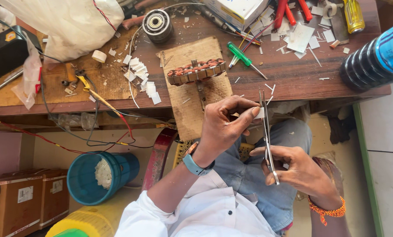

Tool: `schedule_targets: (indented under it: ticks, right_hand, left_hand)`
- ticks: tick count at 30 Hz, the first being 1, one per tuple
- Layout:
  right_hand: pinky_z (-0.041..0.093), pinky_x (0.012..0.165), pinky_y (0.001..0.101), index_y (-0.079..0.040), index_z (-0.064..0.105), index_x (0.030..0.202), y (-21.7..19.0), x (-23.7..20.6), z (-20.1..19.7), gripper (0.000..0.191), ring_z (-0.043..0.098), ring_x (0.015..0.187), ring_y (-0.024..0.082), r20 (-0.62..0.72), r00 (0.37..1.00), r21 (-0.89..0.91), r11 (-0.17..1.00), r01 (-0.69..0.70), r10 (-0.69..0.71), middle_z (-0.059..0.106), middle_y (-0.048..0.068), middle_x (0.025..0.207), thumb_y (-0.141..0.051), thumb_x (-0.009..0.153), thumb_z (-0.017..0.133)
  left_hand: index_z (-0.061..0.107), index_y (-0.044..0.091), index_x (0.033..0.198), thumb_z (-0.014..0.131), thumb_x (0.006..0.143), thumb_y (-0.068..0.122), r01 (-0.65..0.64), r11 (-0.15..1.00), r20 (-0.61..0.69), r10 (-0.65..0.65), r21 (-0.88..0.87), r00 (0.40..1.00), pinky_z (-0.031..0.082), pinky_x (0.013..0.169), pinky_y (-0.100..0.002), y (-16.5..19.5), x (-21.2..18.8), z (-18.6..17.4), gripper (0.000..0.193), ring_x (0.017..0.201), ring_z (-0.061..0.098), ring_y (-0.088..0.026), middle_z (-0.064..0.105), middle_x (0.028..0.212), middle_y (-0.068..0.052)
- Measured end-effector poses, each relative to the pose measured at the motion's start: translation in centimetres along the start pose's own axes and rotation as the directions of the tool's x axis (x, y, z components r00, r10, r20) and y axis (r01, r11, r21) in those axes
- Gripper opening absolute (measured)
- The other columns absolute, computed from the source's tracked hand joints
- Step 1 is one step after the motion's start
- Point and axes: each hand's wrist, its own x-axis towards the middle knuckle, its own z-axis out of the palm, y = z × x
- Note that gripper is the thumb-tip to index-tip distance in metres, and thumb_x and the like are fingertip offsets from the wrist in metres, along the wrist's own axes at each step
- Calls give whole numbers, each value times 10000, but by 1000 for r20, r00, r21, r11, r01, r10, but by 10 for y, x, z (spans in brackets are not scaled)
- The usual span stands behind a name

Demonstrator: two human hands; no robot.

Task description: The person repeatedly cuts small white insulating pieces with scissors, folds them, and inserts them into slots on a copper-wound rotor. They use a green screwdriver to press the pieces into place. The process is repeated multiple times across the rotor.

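My left hand (225, 125) pinches a small white paper strip (258, 113) between thumb and fingers, in front of the workbench edge. My right hand (299, 169) grips the handles of slim steel scissors (265, 131), whose blades point up beside the strip. Just beyond, a motor stator with copper windings (197, 72) sits on a wooden board (200, 94) that overhangs the bench. A green screwdriver (243, 57) lies to the stator's right. Cut white paper pieces (143, 77) lie scattered to its left.
A wooden workbench (293, 74) carries a bearing hub (157, 24), a white bag (69, 24), red-handled pliers (288, 11), a yellow screwdriver (353, 16) and wires. A dark bottle with a blue top (376, 61) stands at right. Below are a blue bucket (97, 177) and cardboard boxes (27, 199).
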Motion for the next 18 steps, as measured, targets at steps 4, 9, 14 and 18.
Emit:
schedule_targets:
  ticks: [4,9,14,18]
  right_hand:
    - [488,604,241,-40,741,1261,-3,-4,-1,682,592,701,65,46,995,39,996,86,-88,658,-18,759,-180,616,910]
    - [483,588,247,-51,734,1277,-2,-7,-3,732,582,693,68,24,997,16,997,75,-76,641,-16,759,-192,583,918]
    - [487,588,250,-36,735,1281,0,-11,-1,727,597,698,73,18,998,89,995,54,-55,652,-5,763,-189,592,908]
    - [492,593,246,-38,726,1283,-4,-12,0,741,605,708,68,41,995,41,995,86,-88,667,-6,768,-171,580,921]
  left_hand:
    - [748,-10,1048,703,982,89,-89,992,-1,90,86,996,551,549,-193,14,0,3,128,674,649,-16,733,823,-17]
    - [744,-8,1025,706,977,87,-72,991,-5,73,110,997,551,534,-196,21,-1,7,113,650,647,-16,721,784,-18]
    - [742,-6,1018,702,976,95,-72,991,-3,72,112,997,576,550,-200,22,-3,8,117,680,685,-22,749,801,-30]
    - [743,-9,1014,709,966,97,-100,984,-15,103,146,995,583,548,-201,27,-1,9,121,676,691,-27,753,807,-36]
